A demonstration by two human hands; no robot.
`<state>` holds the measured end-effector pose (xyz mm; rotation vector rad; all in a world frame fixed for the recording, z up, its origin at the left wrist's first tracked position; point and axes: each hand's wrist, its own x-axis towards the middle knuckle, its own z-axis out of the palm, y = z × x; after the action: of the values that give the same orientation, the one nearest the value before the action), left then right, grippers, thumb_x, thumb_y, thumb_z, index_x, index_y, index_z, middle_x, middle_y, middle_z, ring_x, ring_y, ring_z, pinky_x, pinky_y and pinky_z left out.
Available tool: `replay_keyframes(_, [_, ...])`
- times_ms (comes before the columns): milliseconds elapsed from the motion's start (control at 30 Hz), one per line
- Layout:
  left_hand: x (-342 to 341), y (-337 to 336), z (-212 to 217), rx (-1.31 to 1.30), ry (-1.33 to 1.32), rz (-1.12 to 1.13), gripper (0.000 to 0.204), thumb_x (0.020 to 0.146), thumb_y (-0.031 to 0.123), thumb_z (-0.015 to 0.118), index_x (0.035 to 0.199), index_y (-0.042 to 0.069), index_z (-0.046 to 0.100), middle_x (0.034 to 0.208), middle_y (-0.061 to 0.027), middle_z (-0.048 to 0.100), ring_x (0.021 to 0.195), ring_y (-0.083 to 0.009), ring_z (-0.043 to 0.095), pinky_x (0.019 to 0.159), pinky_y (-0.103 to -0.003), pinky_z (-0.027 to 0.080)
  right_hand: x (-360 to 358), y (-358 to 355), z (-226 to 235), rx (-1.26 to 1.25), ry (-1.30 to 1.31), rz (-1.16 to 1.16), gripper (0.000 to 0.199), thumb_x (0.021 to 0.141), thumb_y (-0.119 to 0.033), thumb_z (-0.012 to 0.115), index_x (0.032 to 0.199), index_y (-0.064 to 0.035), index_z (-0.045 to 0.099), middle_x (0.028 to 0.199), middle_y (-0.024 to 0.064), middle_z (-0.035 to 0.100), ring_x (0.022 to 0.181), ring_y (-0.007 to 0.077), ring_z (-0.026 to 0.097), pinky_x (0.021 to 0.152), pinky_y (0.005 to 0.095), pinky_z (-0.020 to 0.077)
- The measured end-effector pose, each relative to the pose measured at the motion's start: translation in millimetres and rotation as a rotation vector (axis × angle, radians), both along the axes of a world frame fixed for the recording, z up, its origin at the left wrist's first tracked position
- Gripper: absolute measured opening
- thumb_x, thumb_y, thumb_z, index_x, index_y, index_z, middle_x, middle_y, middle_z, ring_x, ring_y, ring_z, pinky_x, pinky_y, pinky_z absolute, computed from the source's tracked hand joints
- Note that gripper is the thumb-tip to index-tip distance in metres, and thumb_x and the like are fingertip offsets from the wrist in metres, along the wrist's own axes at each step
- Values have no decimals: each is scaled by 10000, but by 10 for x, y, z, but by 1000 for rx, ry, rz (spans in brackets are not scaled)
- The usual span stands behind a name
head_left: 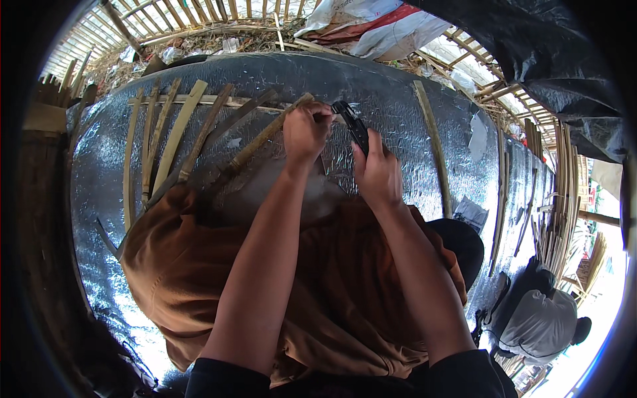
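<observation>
My left hand [305,132] is closed around the upper end of a bamboo strip [255,144] that slants down to the left over the silver foil mat [385,99]. My right hand [377,174] grips the handle of a black knife-like tool [353,124], whose tip points up toward the left hand. The two hands are close together above my lap, which is covered by brown cloth [199,265].
Several split bamboo strips [174,132] lie fanned on the mat at the left, one long strip [434,146] at the right. A bamboo fence [192,13] and sacks [371,26] stand behind. Another person [541,325] crouches at the lower right beside bundled strips [564,199].
</observation>
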<state>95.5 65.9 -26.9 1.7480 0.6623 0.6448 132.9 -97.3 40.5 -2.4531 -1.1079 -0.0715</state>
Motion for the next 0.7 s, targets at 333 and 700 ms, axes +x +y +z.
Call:
replay_keyframes(333, [70,12,18,-46,31,0,98,858,60,763,883,-32,738,825,-72,747,570,-109,672,531,-272,517,-17,39,52,45,95,-59,390,996,-229,610,1292,-14,476,881,284,696,757,495,683,594,568,556])
replay_keyframes(700, [32,22,-80,85,-5,48,97,846,48,735,922,-12,749,749,-89,740,589,-130,693,565,-285,542,-46,30,-14,-80,87,-62,386,995,-198,617,1288,6,471,870,292,688,783,499,680,611,561,558])
